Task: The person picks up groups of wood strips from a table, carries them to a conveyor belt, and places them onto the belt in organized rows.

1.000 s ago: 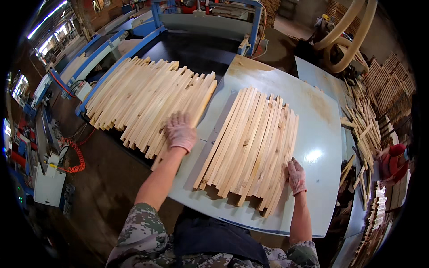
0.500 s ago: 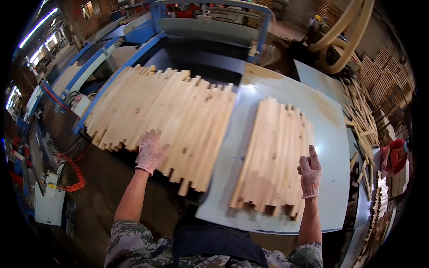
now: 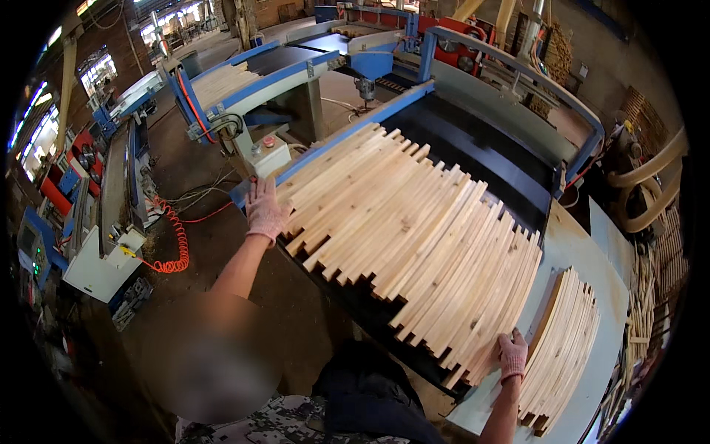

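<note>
Pale wooden strips (image 3: pixel 399 229) lie side by side in a wide batch on a dark belt, their ends uneven. My left hand (image 3: pixel 267 212), in a pinkish knit glove, rests at the batch's left edge with fingers stretched out. At the opposite side, my right hand (image 3: pixel 512 355), gloved alike, is against the batch's near right corner. Its fingers look apart and slightly bent, gripping nothing that I can make out. Just right of that hand, a smaller stack of wooden strips (image 3: pixel 563 355) lies on a grey sheet-topped table (image 3: pixel 603 277).
A blue machine rail (image 3: pixel 399 103) runs along the belt's left side, with a blue-grey frame (image 3: pixel 518 55) across its far end. A red coiled hose (image 3: pixel 175 244) hangs by a white cabinet (image 3: pixel 103 263) at left. Scrap strips (image 3: pixel 640 318) are piled at far right.
The view has swung left. My left hand has gone from the batch's near edge to its left side; my right hand has moved from the smaller stack to the batch's right corner.
</note>
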{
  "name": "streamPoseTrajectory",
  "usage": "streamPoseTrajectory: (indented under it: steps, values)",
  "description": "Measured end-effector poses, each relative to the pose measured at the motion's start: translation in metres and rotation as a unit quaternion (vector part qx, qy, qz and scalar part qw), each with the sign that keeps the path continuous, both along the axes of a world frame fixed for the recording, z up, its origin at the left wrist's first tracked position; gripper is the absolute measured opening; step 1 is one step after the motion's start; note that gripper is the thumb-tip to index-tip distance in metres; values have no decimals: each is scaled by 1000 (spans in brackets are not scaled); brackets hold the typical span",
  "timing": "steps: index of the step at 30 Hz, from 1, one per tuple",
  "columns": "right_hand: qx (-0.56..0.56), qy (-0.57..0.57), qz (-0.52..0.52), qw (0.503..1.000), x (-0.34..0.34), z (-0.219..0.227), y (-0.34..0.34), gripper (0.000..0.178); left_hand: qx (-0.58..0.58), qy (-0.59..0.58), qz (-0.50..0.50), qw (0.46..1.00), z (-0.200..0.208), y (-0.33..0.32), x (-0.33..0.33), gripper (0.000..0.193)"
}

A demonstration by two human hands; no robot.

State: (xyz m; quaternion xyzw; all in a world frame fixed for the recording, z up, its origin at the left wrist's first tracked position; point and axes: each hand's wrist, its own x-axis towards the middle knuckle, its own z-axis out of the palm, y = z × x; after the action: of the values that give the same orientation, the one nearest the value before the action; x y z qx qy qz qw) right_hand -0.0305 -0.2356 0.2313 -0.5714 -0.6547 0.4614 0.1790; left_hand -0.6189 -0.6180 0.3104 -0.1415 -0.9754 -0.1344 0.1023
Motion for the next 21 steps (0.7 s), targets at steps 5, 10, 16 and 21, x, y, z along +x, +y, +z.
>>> streamPoseTrajectory:
  steps: [5,10,16,21]
  values:
    - [-44,14,-45,998,0,4,4,62,-26,-28,60,997,45,13,-73,96]
    - [71,-264,58,960,-22,62,-57,71,-19,-48,65,997,55,18,-98,93]
    - [-19,-232,-60,971,-5,49,-127,71,34,-22,47,998,34,4,-109,89]
    - [-99,-23,-128,987,22,-2,-106,74,70,54,33,996,15,-3,-120,81]
